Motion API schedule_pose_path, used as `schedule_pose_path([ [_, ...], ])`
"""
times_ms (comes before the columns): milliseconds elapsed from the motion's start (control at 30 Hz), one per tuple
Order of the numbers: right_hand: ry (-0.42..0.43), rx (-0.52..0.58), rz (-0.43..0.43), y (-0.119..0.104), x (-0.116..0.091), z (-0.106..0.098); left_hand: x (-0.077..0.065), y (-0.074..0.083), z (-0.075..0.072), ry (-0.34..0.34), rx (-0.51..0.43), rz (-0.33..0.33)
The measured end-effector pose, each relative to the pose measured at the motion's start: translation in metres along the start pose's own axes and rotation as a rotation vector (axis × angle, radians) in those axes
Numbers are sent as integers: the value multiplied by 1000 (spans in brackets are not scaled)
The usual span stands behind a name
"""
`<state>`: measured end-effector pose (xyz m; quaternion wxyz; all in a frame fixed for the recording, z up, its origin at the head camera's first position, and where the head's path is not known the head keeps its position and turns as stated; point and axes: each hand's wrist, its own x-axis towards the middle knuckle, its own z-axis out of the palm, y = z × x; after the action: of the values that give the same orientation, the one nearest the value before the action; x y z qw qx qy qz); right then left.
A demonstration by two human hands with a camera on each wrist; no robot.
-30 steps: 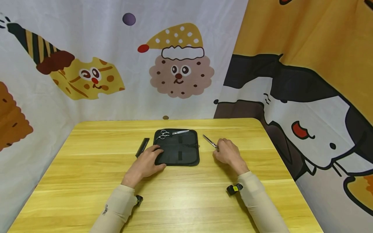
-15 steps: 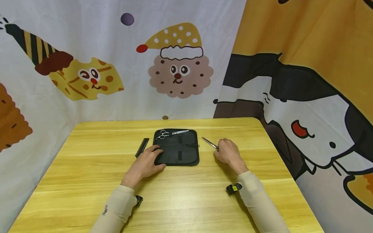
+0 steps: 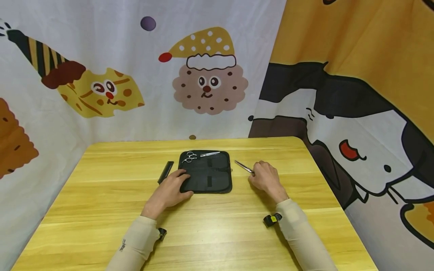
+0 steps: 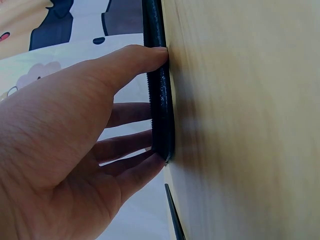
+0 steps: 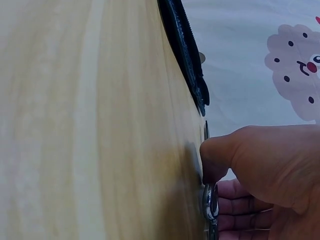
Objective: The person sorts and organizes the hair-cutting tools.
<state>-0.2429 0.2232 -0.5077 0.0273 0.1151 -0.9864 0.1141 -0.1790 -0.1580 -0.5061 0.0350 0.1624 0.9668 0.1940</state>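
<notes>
A black zip case (image 3: 220, 182) lies opened flat on the table. My left hand (image 3: 170, 188) rests on its near left corner, fingers spread over the surface. In the left wrist view the thumb touches the zipped edge (image 4: 160, 95). Silver scissors (image 3: 211, 154) lie across the top of the case, part of the blades tucked under a strap. To the right, my right hand (image 3: 266, 176) holds a second pair of scissors (image 3: 243, 166) by the handle end, blades pointing up-left toward the case. The right wrist view shows a finger ring (image 5: 211, 205) of these scissors beneath the thumb.
Left of the case lies a black comb (image 3: 165, 172), its near end close to the left hand. The wooden table (image 3: 210, 233) ends at the back against a curtain (image 3: 129, 124) with cartoon prints. Each wrist wears a small black camera (image 3: 270, 220).
The scissors in my right hand have tilted slightly, their tips dropping lower toward the table. My left hand stays on the case.
</notes>
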Motion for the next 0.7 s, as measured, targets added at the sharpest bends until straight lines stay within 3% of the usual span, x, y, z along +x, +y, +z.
schedule_pose_path([
  [433, 63, 84, -30, 0, 0, -12, 0, -1, 1, 2, 3, 5],
  [700, 77, 244, -40, -2, 0, -28, 0, 0, -1, 1, 2, 7],
])
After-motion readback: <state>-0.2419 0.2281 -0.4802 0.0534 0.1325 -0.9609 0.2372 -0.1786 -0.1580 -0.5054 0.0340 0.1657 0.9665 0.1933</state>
